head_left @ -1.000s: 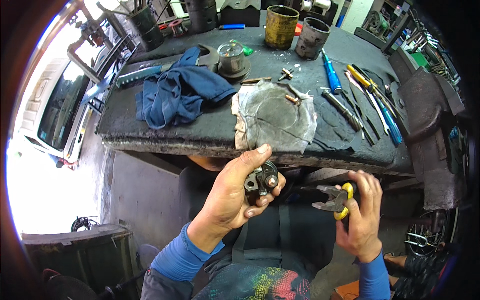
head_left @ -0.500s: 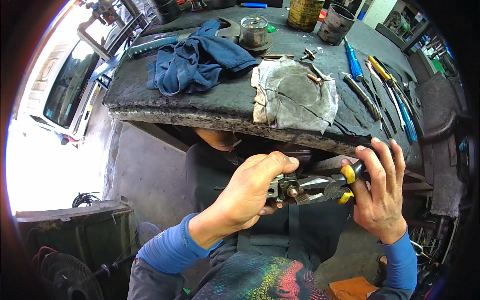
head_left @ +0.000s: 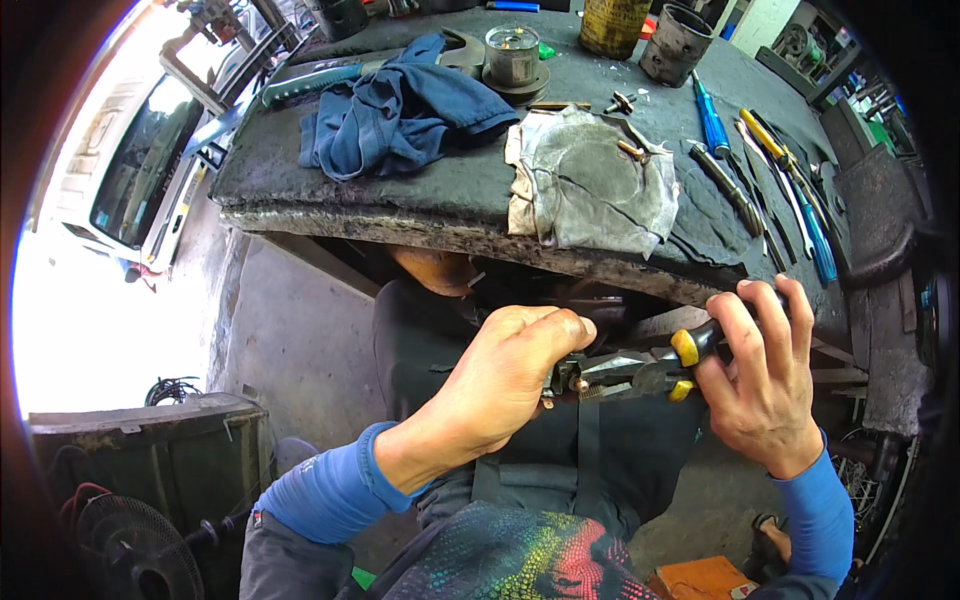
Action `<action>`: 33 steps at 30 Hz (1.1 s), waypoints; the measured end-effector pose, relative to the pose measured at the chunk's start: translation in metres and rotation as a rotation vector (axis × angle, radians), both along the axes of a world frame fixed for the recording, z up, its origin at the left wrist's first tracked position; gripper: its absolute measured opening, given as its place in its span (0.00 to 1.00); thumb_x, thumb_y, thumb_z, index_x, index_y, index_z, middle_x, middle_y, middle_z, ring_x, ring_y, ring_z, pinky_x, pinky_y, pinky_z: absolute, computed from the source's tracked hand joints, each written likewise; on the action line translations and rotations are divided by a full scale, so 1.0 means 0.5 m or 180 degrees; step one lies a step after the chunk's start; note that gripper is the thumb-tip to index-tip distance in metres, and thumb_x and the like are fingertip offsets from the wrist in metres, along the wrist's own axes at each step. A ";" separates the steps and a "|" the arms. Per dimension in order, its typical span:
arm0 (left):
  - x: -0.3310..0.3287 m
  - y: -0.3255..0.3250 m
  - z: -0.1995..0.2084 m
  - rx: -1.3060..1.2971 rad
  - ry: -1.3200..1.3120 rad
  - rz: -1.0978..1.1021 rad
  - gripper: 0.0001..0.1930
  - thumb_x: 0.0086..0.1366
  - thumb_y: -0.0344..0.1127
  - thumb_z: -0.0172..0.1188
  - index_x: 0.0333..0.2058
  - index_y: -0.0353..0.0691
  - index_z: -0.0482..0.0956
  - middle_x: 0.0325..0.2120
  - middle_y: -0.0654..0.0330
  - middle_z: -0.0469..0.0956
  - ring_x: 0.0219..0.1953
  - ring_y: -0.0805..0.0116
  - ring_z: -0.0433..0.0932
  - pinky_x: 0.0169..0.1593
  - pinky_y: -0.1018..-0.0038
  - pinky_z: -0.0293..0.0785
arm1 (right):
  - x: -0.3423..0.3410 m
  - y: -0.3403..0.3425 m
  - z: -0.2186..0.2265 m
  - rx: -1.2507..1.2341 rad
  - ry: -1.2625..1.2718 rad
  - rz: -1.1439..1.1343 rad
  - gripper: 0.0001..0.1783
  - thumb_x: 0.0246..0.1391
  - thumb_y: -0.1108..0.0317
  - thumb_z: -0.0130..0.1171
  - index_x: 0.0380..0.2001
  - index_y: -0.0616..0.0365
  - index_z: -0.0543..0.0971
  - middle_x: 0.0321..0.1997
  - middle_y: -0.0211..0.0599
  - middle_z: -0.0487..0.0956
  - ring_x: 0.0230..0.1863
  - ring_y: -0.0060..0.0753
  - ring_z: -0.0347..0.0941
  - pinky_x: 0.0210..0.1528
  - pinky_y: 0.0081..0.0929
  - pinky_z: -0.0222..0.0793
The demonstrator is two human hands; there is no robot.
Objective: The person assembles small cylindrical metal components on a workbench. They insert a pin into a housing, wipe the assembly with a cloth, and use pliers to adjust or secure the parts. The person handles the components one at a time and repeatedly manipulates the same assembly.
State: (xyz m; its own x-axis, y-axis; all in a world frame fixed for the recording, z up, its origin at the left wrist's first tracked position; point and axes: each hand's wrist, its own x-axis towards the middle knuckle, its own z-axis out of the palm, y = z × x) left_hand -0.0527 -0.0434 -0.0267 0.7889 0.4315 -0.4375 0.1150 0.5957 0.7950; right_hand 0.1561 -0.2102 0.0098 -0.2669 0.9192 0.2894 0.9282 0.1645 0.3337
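Observation:
My left hand (head_left: 505, 375) is closed round a small dark metal part (head_left: 561, 377) with a copper-coloured stud, holding it above my lap. The palm and fingers hide most of this part. In my right hand (head_left: 765, 385) is a pair of pliers (head_left: 640, 374) with black and yellow handles. Its jaws point left and meet the part at the stud; I cannot tell how firmly they bite. The upper handle runs under my raised fingers, and the lower one lies by my thumb side.
Ahead stands a dark workbench (head_left: 400, 212) bearing a blue cloth (head_left: 400, 115), a grimy pale cloth (head_left: 590, 190) with a small copper bolt, a clear-topped cylinder (head_left: 512, 58), tins and several hand tools. A fan (head_left: 130, 550) is at lower left, an orange box (head_left: 700, 577) at lower right.
The pliers have shifted slightly left, and the part has turned so more of it is behind my left hand. My right fingers have curled further over the handle.

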 end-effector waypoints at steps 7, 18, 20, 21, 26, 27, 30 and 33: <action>0.039 -0.019 -0.027 0.1125 0.0073 0.1007 0.19 0.75 0.38 0.56 0.24 0.37 0.71 0.19 0.69 0.67 0.25 0.82 0.63 0.27 0.74 0.62 | -0.197 -0.021 -0.182 0.0319 0.2106 -0.1283 0.27 0.29 0.70 0.67 0.39 0.65 0.75 0.60 0.60 0.66 0.61 0.64 0.65 0.60 0.64 0.62; 0.010 0.010 -0.045 0.0264 0.0224 -0.0465 0.13 0.73 0.39 0.55 0.30 0.40 0.76 0.22 0.63 0.76 0.19 0.78 0.67 0.21 0.78 0.59 | -0.084 -0.078 -0.147 0.0182 0.0690 -0.1081 0.23 0.52 0.71 0.59 0.53 0.52 0.83 0.67 0.44 0.69 0.70 0.56 0.64 0.72 0.71 0.54; 0.010 0.013 -0.056 0.0412 0.0073 -0.0667 0.09 0.70 0.36 0.59 0.33 0.37 0.78 0.24 0.60 0.78 0.21 0.72 0.72 0.24 0.75 0.65 | -0.063 -0.078 -0.122 0.0178 0.0321 -0.0866 0.18 0.54 0.67 0.62 0.48 0.49 0.87 0.66 0.38 0.70 0.70 0.51 0.64 0.72 0.70 0.55; 0.006 0.013 -0.060 0.0829 0.0057 -0.0840 0.08 0.68 0.35 0.61 0.35 0.36 0.78 0.26 0.59 0.78 0.24 0.69 0.74 0.27 0.73 0.68 | -0.055 -0.077 -0.118 0.0173 0.0224 -0.0743 0.16 0.53 0.65 0.63 0.45 0.50 0.88 0.66 0.38 0.70 0.70 0.51 0.64 0.72 0.70 0.55; -0.001 0.020 -0.054 0.1201 0.0528 -0.1443 0.13 0.60 0.30 0.67 0.43 0.33 0.80 0.32 0.52 0.80 0.36 0.52 0.80 0.39 0.63 0.74 | -0.038 -0.065 -0.097 0.0007 0.0144 -0.0384 0.11 0.49 0.67 0.66 0.37 0.50 0.88 0.66 0.35 0.71 0.70 0.51 0.63 0.71 0.73 0.56; 0.000 0.024 -0.048 0.1101 0.0654 -0.1525 0.14 0.59 0.30 0.67 0.44 0.33 0.80 0.32 0.51 0.80 0.37 0.50 0.80 0.41 0.61 0.75 | -0.037 -0.062 -0.094 -0.0006 0.0140 -0.0327 0.11 0.49 0.67 0.66 0.37 0.50 0.88 0.66 0.35 0.71 0.70 0.50 0.63 0.71 0.73 0.56; 0.003 0.036 -0.035 0.0964 0.0827 -0.1653 0.13 0.61 0.30 0.66 0.43 0.32 0.80 0.31 0.52 0.81 0.35 0.51 0.80 0.39 0.61 0.75 | -0.033 -0.054 -0.092 -0.0018 0.0154 -0.0257 0.10 0.48 0.68 0.66 0.35 0.51 0.87 0.66 0.34 0.71 0.70 0.50 0.64 0.70 0.73 0.56; 0.005 0.035 -0.044 0.0820 0.0708 -0.1520 0.09 0.66 0.33 0.62 0.38 0.32 0.81 0.26 0.55 0.79 0.29 0.60 0.79 0.33 0.66 0.73 | -0.035 -0.054 -0.097 -0.0044 0.0148 -0.0262 0.08 0.48 0.67 0.66 0.34 0.52 0.86 0.65 0.35 0.71 0.67 0.50 0.66 0.69 0.72 0.58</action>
State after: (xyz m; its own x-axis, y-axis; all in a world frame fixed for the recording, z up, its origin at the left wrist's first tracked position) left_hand -0.0503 -0.0261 -0.0489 0.8233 0.1654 -0.5430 0.5039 0.2275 0.8333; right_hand 0.1388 -0.2370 -0.0385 -0.1769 0.9414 0.2870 0.9533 0.0913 0.2880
